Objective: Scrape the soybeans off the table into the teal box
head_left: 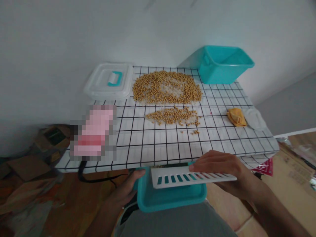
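My left hand (128, 187) grips the left side of a teal tub (170, 197) held below the table's near edge. My right hand (219, 168) is closed on a white slotted insert (182, 177) that lies across the top of the tub. On the table with the black-grid white cloth (172, 144) lies a large heap of yellow beans mixed with white grains (166, 87). A smaller strip of beans (172, 116) lies just in front of the heap, with a few stray beans nearer me.
A second teal tub (222, 65) stands at the table's back right. A clear lid with a teal handle (110, 80) rests at the back left. A yellow cloth (237, 117) and a white piece lie at the right edge. A blurred pink patch (95, 133) sits front left. Clutter covers the floor.
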`<state>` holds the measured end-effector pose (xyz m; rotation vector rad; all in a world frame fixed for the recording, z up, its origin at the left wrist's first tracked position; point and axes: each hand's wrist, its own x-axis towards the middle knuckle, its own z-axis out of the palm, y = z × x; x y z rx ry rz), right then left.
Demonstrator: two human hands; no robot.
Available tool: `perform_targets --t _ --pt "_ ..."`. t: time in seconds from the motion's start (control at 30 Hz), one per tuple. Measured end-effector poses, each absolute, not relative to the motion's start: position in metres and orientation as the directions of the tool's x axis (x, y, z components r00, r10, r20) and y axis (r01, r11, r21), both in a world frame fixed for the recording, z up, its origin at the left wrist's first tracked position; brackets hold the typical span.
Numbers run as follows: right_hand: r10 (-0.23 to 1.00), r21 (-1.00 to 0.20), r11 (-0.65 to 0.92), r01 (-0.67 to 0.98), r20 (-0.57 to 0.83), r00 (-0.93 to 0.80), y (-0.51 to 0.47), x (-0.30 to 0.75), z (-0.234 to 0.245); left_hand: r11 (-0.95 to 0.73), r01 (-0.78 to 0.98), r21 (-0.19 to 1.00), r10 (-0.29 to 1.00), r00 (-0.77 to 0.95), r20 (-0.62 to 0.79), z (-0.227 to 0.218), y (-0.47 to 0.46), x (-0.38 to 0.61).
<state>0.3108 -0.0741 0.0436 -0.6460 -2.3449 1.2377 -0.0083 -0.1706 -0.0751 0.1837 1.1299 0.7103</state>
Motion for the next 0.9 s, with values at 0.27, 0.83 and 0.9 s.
perform_targets --t 0.27,0.83,0.9 --pt "0.858 -0.678 0.482 0.555 0.238 -0.455 -0.027 0.375 0.052 0.750 -0.428 0.504 0.603 0.132 -0.786 -0.068 -0.161 0.010" --pt "0.795 -0.778 0.435 0.453 0.096 -0.599 0.030 0.346 0.038 0.844 -0.289 0.452 0.488 0.064 -0.871 -0.076 -0.156 0.038" --pt "0.783 -0.789 0.433 0.436 0.088 -0.616 0.029 0.344 0.041 0.847 -0.314 0.428 0.474 0.084 -0.876 -0.073 -0.153 0.042"
